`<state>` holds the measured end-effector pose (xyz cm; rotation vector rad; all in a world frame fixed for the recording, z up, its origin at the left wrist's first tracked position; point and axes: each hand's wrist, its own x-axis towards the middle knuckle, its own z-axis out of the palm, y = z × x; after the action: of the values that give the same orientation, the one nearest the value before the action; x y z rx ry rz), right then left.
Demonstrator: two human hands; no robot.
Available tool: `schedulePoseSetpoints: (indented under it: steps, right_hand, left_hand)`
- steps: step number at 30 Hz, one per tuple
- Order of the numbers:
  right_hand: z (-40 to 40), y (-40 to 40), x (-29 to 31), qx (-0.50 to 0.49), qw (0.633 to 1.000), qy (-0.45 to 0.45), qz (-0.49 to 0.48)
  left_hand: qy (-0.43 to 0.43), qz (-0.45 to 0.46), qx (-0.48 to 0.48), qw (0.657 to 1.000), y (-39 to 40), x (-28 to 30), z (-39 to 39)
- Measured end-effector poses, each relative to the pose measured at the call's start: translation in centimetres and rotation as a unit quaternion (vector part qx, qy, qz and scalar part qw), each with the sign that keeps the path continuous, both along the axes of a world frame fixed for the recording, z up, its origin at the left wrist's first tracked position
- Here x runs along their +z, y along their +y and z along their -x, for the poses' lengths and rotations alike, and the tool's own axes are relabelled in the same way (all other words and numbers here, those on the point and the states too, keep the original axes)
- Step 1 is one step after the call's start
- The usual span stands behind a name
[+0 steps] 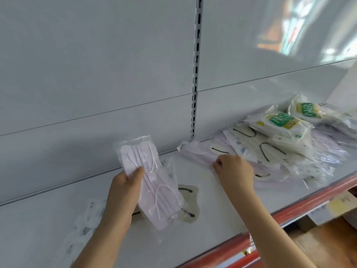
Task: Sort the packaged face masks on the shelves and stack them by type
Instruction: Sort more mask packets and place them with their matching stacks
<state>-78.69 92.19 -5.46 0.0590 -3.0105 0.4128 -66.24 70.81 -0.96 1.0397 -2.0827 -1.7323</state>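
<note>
While most packs lie unsorted in the mixed heap (280, 147) on the shelf (222, 206) | left hand (123, 192) grips lilac mask pack (152, 182) | right hand (234, 169) pinches heap's lilac pack (197, 151) | two beige packs (188, 205) set aside | judged early.

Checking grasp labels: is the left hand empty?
No, the left hand grips a clear packet of lilac face masks, thumb on its front, lifted above the white shelf.
</note>
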Motion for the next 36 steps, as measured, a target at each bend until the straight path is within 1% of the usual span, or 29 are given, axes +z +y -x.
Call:
schedulePoseSetpoints:
  steps: [2,3,4,5,6,7,8,9,10,11,12,13,14,15,16,17,19,22,23,24,25,27,28,29,31,33,34,35,36]
  right_hand:
    - [-1.4,-0.3,1.4,-0.017,0.991,0.006,0.129]
    - [-2.6,-0.6,2.3,-0.015,0.982,0.008,0.186]
    - [-3.9,-1.2,3.3,-0.004,0.976,0.011,0.216]
    - [-5.3,-1.9,4.1,0.023,0.974,0.009,0.224]
    - [-6.7,-2.8,4.7,0.065,0.974,-0.004,0.219]
    - [-8.0,-3.5,5.0,0.121,0.966,-0.027,0.225]
    - [-9.1,-4.1,4.8,0.190,0.950,-0.056,0.242]
    - [-9.7,-4.4,4.4,0.256,0.925,-0.075,0.270]
    - [-9.7,-3.9,3.9,0.292,0.906,-0.080,0.294]
    - [-9.3,-2.9,3.5,0.297,0.899,-0.078,0.313]
    - [-8.7,-1.4,3.0,0.277,0.910,-0.070,0.302]
    - [-8.2,0.4,2.5,0.256,0.931,-0.058,0.255]
    - [-7.8,2.1,2.1,0.245,0.951,-0.060,0.179]
    - [-7.5,3.7,1.4,0.249,0.959,-0.089,0.105]
    - [-7.6,4.9,1.0,0.259,0.956,-0.126,0.046]
    - [-7.7,5.6,0.3,0.270,0.951,-0.149,0.017]
    - [-8.2,6.0,-0.5,0.265,0.954,-0.134,0.030]
    - [-8.9,5.5,-0.8,0.198,0.974,-0.014,0.108]
    - [-9.1,5.3,-0.7,0.164,0.974,0.021,0.153]
    - [-9.0,5.1,-0.6,0.140,0.971,0.036,0.191]
    - [-8.9,4.8,-0.5,0.149,0.970,0.029,0.191]
    - [-8.7,4.1,-0.4,0.212,0.971,-0.049,0.096]
    - [-8.5,4.1,-0.5,0.230,0.969,-0.082,0.047]
    - [-8.3,4.0,-0.4,0.237,0.966,-0.096,0.020]
    - [-7.6,4.1,0.2,0.243,0.965,-0.100,0.013]
    - [-7.0,4.1,1.0,0.268,0.957,-0.112,-0.007]
    - [-6.7,4.2,1.4,0.282,0.952,-0.116,0.000]
    - [-6.4,4.6,1.9,0.288,0.951,-0.106,0.033]
    - [-6.1,5.1,2.3,0.279,0.952,-0.086,0.094]
  left_hand:
    - [-0.007,-0.009,-0.018,1.000,0.5,-0.5,-0.3]
    - [0.007,-0.031,-0.030,0.999,0.9,-0.8,-0.3]
    - [0.022,-0.070,-0.043,0.996,1.4,-0.7,-0.4]
    - [0.038,-0.125,-0.063,0.989,2.0,-0.6,-0.5]
    - [0.046,-0.179,-0.084,0.979,2.6,-0.3,-0.5]
    - [0.043,-0.211,-0.106,0.971,3.1,-0.2,-0.4]
    - [0.036,-0.221,-0.124,0.967,3.6,0.1,-0.4]
    - [0.032,-0.209,-0.124,0.969,3.8,-0.1,-0.2]
    - [0.029,-0.194,-0.105,0.975,3.8,-0.3,-0.1]
    - [0.025,-0.182,-0.077,0.980,3.5,-0.9,0.0]
    - [0.018,-0.186,-0.053,0.981,3.1,-1.4,0.2]
    - [0.013,-0.193,-0.038,0.980,2.8,-1.8,0.4]
    - [0.006,-0.194,-0.030,0.981,2.6,-1.9,0.4]
    - [0.003,-0.188,-0.027,0.982,2.5,-2.0,0.5]
    - [0.000,-0.180,-0.024,0.983,2.5,-1.9,0.5]
    - [0.001,-0.171,-0.022,0.985,2.5,-2.0,0.6]
    - [0.008,-0.152,-0.022,0.988,2.3,-1.9,0.6]
    - [0.016,-0.106,-0.035,0.994,1.6,-1.4,0.4]
    - [0.015,-0.092,-0.045,0.995,1.3,-1.3,0.3]
    - [0.008,-0.077,-0.059,0.995,1.1,-1.2,0.2]
    - [0.000,-0.059,-0.077,0.995,1.0,-1.2,0.1]
    - [-0.020,-0.029,-0.123,0.992,1.1,-1.1,0.0]
    - [-0.033,-0.018,-0.148,0.988,1.4,-1.0,-0.2]
    - [-0.046,-0.008,-0.167,0.985,1.6,-1.0,-0.3]
    - [-0.056,0.005,-0.175,0.983,2.0,-1.1,-0.4]
    - [-0.058,0.023,-0.174,0.983,2.1,-1.2,-0.4]
    - [-0.055,0.031,-0.174,0.983,2.1,-1.2,-0.5]
    - [-0.045,0.037,-0.167,0.984,2.1,-1.2,-0.4]
    - [-0.031,0.037,-0.146,0.988,1.9,-1.2,-0.3]
